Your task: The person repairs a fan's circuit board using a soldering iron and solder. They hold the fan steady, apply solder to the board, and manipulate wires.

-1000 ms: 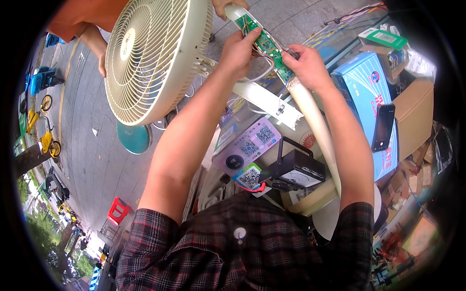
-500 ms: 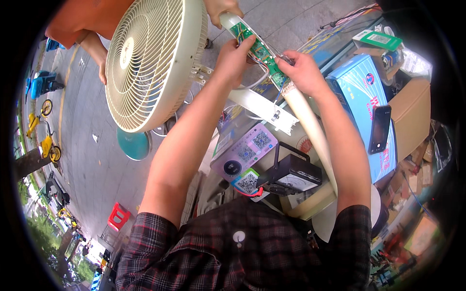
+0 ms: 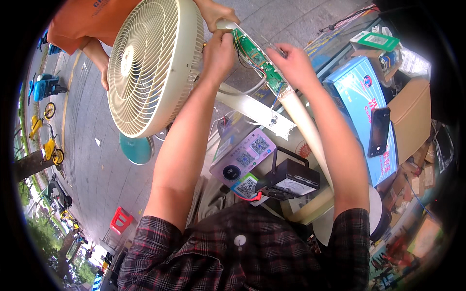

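A white fan stand tube (image 3: 303,123) has its upper housing open, showing a green circuit board (image 3: 251,48) with coloured wires. My left hand (image 3: 218,56) is closed round the housing near its upper end. My right hand (image 3: 291,65) is closed beside the board, fingertips on something small and metallic that I cannot make out. A white cover strip (image 3: 250,109) with a cable lies below. At the left is a cream fan head (image 3: 141,68); a person in orange (image 3: 85,22) holds it, with another hand (image 3: 211,12) by the housing's top.
A meter (image 3: 293,179) and printed cards (image 3: 242,153) lie below my hands. At right are a blue box (image 3: 357,92), a phone (image 3: 378,131), cardboard (image 3: 407,116) and clutter. Pavement holds a teal disc (image 3: 136,148), red stool (image 3: 120,220) and parked bikes (image 3: 46,138).
My left hand has moved up and left, from over the board to the housing's upper end. My right hand has shifted up and left. The fan head sits slightly lower.
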A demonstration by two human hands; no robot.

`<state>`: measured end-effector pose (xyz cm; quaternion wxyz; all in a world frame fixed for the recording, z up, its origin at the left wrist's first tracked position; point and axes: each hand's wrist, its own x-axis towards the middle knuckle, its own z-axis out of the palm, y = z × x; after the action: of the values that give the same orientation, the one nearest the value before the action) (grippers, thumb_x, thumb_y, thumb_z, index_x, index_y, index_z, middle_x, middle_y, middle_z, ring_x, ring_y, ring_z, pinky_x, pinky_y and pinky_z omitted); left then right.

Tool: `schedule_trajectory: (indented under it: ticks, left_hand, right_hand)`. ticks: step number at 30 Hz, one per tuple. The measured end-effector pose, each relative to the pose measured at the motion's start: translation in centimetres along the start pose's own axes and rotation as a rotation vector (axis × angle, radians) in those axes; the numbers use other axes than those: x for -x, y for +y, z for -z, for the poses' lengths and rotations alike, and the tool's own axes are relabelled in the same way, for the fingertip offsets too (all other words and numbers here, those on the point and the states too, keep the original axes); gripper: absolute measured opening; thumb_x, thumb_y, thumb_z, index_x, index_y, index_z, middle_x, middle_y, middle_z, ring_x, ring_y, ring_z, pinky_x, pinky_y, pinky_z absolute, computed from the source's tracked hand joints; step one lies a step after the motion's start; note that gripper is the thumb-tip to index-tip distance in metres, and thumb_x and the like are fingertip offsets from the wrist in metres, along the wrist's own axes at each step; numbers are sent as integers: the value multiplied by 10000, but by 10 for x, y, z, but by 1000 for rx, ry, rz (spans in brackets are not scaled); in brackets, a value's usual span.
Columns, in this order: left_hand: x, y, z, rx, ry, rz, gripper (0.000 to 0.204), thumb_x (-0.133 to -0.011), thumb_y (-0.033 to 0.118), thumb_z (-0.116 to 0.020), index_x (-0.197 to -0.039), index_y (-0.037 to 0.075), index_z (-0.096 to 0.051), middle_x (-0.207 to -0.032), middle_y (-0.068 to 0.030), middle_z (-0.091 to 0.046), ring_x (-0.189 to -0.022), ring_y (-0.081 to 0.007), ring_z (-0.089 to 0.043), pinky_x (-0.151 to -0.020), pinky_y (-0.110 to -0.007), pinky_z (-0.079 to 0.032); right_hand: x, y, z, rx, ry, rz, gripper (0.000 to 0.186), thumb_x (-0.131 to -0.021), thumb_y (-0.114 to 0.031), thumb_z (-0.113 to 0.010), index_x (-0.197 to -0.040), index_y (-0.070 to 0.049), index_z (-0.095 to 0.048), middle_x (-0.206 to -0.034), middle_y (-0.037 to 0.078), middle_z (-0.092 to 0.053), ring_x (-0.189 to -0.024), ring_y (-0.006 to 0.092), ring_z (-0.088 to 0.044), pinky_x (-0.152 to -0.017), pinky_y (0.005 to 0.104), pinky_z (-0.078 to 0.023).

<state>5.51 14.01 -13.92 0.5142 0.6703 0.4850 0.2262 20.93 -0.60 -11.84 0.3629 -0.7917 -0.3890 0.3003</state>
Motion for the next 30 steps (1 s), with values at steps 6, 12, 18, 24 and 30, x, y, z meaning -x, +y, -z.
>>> schedule_trajectory:
  ticks: [6,12,18,24,30]
  left_hand:
    - [-5,-17,-10,377,5,79,265,-1034,272,-564,-1117,49,-680,-738,51,-526,-626,-45,-412,-552,-235,-309]
    - [-5,-22,-13,468,-3,113,268,-1023,241,-571,-1089,-2,-664,-941,-58,-674,-838,-120,-564,-743,-301,-453]
    - [-6,-27,-13,450,-28,80,246,-1023,211,-557,-1123,8,-652,-917,-49,-654,-797,-109,-543,-702,-288,-442]
    - [-2,-17,-8,542,-77,137,214,-1027,163,-532,-1161,30,-632,-783,24,-532,-634,-58,-438,-539,-235,-333]
    - [3,-5,-2,619,-113,220,235,-1026,135,-482,-1181,30,-624,-713,47,-451,-578,-71,-411,-517,-243,-306]
  right_hand:
    - [-43,-26,-29,-2,28,46,395,-853,-363,-699,-1068,-35,-752,-893,181,-743,-841,302,-731,-778,379,-550]
    - [-49,-24,-31,28,-34,65,351,-899,-324,-684,-1039,-7,-741,-808,143,-732,-718,226,-687,-701,361,-525]
    - [-47,-27,-30,37,-32,113,340,-874,-321,-678,-1009,-18,-753,-802,202,-718,-735,316,-718,-708,398,-541]
    - [-48,-20,-33,73,-2,169,337,-912,-318,-686,-1017,-2,-737,-765,170,-708,-683,234,-684,-664,373,-523]
    - [-45,-28,-31,96,-26,114,334,-921,-313,-693,-1028,1,-732,-770,170,-710,-676,222,-686,-668,361,-527]
